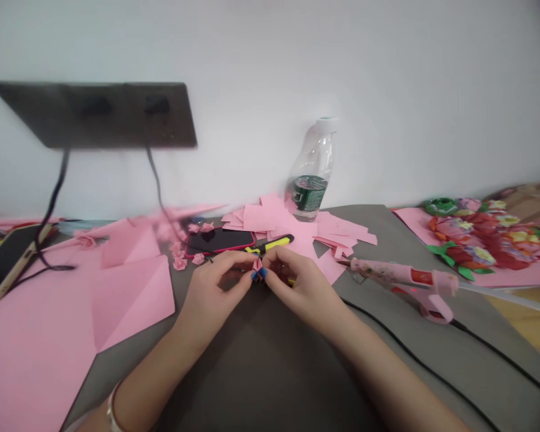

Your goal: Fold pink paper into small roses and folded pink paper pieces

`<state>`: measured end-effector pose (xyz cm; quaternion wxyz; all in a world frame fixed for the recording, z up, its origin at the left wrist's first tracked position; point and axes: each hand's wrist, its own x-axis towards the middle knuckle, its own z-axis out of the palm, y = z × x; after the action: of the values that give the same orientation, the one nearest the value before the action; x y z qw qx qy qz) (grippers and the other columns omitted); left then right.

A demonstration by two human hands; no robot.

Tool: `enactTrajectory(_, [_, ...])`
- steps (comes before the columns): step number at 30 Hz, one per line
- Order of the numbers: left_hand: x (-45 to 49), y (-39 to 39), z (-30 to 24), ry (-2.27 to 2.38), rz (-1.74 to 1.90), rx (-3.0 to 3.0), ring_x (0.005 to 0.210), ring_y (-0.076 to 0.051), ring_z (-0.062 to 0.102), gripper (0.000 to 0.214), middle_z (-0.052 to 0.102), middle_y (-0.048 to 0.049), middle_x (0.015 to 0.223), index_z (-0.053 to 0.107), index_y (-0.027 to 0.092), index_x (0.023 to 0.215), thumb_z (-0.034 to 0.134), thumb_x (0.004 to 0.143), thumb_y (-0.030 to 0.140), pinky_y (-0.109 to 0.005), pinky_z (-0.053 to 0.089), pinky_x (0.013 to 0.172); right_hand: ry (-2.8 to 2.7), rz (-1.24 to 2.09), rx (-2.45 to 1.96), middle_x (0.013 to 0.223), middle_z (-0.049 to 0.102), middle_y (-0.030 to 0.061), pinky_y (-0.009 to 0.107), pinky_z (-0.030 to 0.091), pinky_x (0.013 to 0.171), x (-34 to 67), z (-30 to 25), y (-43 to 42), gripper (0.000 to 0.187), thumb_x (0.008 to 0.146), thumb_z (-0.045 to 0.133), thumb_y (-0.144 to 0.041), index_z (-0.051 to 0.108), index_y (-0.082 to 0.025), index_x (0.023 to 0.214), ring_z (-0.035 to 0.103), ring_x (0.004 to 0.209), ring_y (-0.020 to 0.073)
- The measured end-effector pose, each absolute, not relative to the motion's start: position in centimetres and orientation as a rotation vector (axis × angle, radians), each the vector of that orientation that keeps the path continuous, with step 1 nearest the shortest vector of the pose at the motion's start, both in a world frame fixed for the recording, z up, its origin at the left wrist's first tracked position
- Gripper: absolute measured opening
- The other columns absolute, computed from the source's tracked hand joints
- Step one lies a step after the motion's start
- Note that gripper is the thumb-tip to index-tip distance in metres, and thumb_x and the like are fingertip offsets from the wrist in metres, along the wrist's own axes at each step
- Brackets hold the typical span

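My left hand [220, 288] and my right hand [299, 285] meet at the middle of the grey table. Between their pinched fingertips is a small folded piece of pink paper [258, 264], gripped from both sides; most of it is hidden by the thumbs. Just beyond the fingers lies a yellow and black utility knife [274, 244]. Behind it is a phone with a pink-red edge [220, 240]. Several small folded pink paper pieces [179, 258] sit to the left of that phone.
Cut pink paper pieces [342, 228] spread around a bottle [312, 174] by the wall. At right rests a pink glue gun [405, 279] with its cord. Paper flowers [472, 234] lie beyond it. Large pink sheets [36, 336] and another phone [9, 258] are at left, below a socket panel [112, 114].
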<state>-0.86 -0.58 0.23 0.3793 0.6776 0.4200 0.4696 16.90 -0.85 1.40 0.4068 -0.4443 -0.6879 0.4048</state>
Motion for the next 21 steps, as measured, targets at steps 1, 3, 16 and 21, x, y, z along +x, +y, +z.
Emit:
enactTrajectory(1, [-0.86, -0.61, 0.30, 1.099, 1.225, 1.812, 0.089, -0.015, 0.072, 0.018, 0.075, -0.0026, 0.100, 0.074, 0.023, 0.100, 0.064, 0.086, 0.016, -0.027, 0.060, 0.083, -1.751, 0.982, -1.126, 0.072, 0.055, -0.0027, 0.024, 0.037, 0.056, 16.87, 1.38, -0.87, 0.007, 0.085, 0.052, -0.015, 0.054, -0.021, 0.081, 0.049, 0.062, 0.0117])
enactTrajectory(3, [-0.87, -0.65, 0.41, 1.134, 1.279, 1.940, 0.084, -0.015, 0.073, 0.018, 0.077, -0.0026, 0.097, 0.076, 0.022, 0.098, 0.065, 0.086, 0.014, -0.027, 0.060, 0.081, -1.781, 0.912, -1.135, 0.071, 0.055, -0.0027, 0.025, 0.036, 0.056, 16.81, 1.35, -0.91, 0.008, 0.085, 0.052, -0.014, 0.054, -0.021, 0.081, 0.048, 0.061, 0.0117])
enactTrajectory(16, [-0.98, -0.78, 0.88, 1.191, 1.423, 2.118, 0.076, -0.015, 0.074, 0.014, 0.079, 0.0007, 0.086, 0.076, 0.023, 0.090, 0.068, 0.085, 0.013, -0.027, 0.062, 0.076, -1.753, 0.953, -1.084, 0.078, 0.058, -0.0014, 0.025, 0.040, 0.058, 16.83, 1.34, -0.99, 0.007, 0.085, 0.055, -0.014, 0.055, -0.021, 0.086, 0.050, 0.065, 0.0124])
enactTrajectory(21, [-0.90, -0.87, 0.97, 1.193, 1.423, 2.104, 0.074, -0.014, 0.073, 0.012, 0.078, 0.0006, 0.083, 0.075, 0.021, 0.088, 0.067, 0.085, 0.013, -0.026, 0.062, 0.075, -1.723, 0.936, -1.100, 0.080, 0.058, -0.0009, 0.025, 0.042, 0.057, 16.78, 1.19, -0.92, 0.013, 0.083, 0.057, -0.014, 0.057, -0.021, 0.094, 0.051, 0.064, 0.0121])
